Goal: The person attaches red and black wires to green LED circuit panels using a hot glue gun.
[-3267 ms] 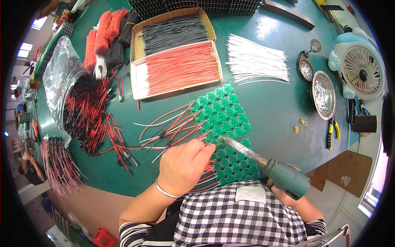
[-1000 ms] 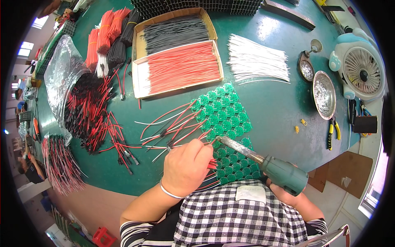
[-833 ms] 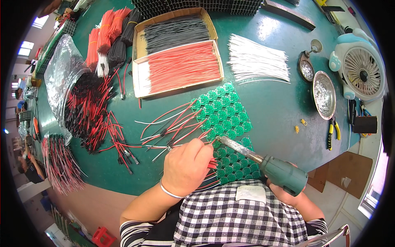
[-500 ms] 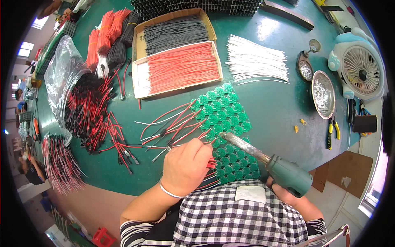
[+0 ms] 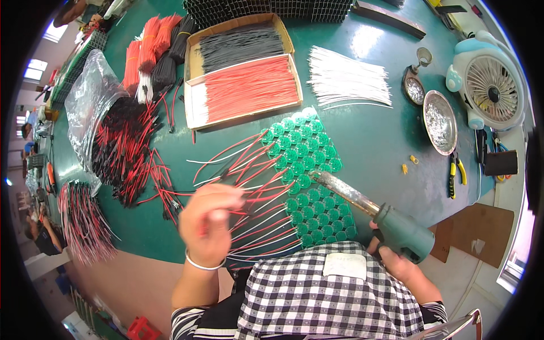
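Note:
My left hand (image 5: 207,226), smeared by motion, is over the left ends of the red, white and black wires. Its index finger and thumb look apart, and I see nothing clearly held. My right hand (image 5: 396,263) grips the dark green handle of a soldering iron (image 5: 347,194). The iron's thick metal barrel points up and left, its tip over the panel of round green circuit boards (image 5: 320,212). Red and white wires (image 5: 263,226) run leftward from the left edge of this panel, in rows.
Left are a pile of red-black connector leads (image 5: 122,153), a plastic bag (image 5: 90,102) and a wire bundle (image 5: 85,226). Beyond lie a box of cut wires (image 5: 249,88) and white wires (image 5: 348,76). At right: a metal dish (image 5: 440,122), fan (image 5: 493,85) and cutters (image 5: 456,175).
My left hand has moved left, away from the panel's edge, uncovering the lower wire rows. The iron in my right hand has shifted slightly right, its tip staying over the panel.

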### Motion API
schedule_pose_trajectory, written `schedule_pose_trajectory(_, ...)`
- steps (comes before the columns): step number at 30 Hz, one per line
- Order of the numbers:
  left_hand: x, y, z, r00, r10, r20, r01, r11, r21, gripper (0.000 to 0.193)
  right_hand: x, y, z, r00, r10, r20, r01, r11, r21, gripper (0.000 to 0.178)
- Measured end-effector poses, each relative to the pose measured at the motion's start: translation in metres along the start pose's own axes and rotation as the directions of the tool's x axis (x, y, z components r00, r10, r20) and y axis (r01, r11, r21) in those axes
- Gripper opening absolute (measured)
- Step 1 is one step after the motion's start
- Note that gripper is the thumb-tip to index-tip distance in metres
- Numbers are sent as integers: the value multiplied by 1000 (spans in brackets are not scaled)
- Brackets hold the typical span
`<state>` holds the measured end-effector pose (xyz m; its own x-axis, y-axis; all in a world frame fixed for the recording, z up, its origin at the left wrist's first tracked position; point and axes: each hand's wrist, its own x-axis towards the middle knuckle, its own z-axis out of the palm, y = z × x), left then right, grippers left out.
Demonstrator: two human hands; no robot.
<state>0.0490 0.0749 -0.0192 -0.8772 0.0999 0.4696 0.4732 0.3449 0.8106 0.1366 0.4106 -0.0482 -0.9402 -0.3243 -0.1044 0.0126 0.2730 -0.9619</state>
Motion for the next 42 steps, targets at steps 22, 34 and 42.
schedule_pose_trajectory(22,-20,12,47,923,63,379,-243,860,449,25,-20,10,6,997,66,-45,-69,996,-57,27)
schedule_pose_trajectory(34,-21,9,38,920,94,380,-306,779,547,30,-4,-6,6,1000,0,29,7,971,-239,21)
schedule_pose_trajectory(42,-21,9,39,912,76,404,-301,793,530,29,4,-12,10,979,-202,36,194,851,-487,29)
